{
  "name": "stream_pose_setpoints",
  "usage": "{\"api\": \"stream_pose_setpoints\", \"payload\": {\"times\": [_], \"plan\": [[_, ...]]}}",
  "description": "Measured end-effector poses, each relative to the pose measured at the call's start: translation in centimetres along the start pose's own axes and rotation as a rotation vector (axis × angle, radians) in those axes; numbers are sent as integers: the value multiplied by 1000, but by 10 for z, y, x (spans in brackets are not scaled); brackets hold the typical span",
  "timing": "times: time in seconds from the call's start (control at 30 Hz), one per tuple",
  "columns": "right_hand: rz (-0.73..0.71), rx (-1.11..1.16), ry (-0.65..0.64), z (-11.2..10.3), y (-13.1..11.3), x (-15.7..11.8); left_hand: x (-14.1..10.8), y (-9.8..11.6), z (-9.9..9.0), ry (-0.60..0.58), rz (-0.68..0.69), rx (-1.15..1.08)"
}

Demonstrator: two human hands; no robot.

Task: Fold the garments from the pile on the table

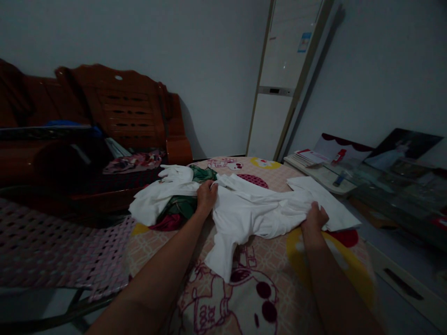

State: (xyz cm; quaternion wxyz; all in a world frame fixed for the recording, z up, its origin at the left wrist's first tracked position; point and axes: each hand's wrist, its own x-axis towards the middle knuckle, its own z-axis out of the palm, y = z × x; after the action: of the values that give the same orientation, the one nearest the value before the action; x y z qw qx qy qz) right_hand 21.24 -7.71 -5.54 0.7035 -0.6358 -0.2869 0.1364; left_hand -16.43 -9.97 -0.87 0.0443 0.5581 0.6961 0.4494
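Observation:
A white short-sleeved shirt (pixel 251 209) is stretched sideways over a round table (pixel 206 298) with a patterned cloth. My left hand (pixel 207 197) is closed on its left end, and my right hand (pixel 316 216) grips its right end. One sleeve hangs toward me. Beyond my right hand another white cloth (pixel 335 207) lies flat at the table's right edge. Left of my left hand is a heap of white clothes (pixel 150 200) with green fabric (pixel 183 204) and dark red fabric (pixel 169 222) among them.
A wooden bench (pixel 125 107) with clothes on it stands at the back left. At the left is a woven chair (pixel 70 246). A tall white cabinet-like unit (pixel 275 93) stands against the wall. A glass-topped stand (pixel 384 186) with papers and pictures is at the right.

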Motion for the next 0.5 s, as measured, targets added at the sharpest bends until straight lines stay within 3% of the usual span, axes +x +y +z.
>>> {"api": "stream_pose_setpoints", "payload": {"times": [0.17,0.33,0.43,0.5], "plan": [[-17,-98,121,-6,-8,-3,-5,2,-3,-60,60,172],[-43,-124,129,-7,-6,-2,-14,1,-2,-302,65,426],[-66,-137,81,-9,0,2,-18,3,-1,-332,60,470],[-83,-94,-45,-10,4,5,-18,6,-2,-295,71,433]]}}
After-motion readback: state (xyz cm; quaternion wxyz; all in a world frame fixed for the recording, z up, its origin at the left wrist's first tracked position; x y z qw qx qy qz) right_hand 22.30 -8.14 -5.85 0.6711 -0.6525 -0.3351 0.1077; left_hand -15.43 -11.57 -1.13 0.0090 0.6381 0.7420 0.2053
